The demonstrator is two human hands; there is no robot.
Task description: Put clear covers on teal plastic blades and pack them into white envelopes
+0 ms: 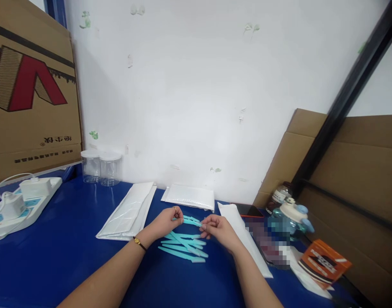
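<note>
My left hand (166,222) and my right hand (216,230) hover close together over the blue table (64,256). Both pinch the same thin turquoise stick (193,222), the left at one end and the right at the other. Several more turquoise sticks (184,248) lie in a loose pile on the table just below my hands. A thin band sits on my left wrist and a ring on a left finger.
White padded envelopes (128,211) lie left of my hands, more (189,196) behind, another (247,244) at right. Two clear jars (101,168) stand by the wall. A power strip (19,201) sits far left. A bottle (290,220) and orange box (325,261) stand right, amid cardboard.
</note>
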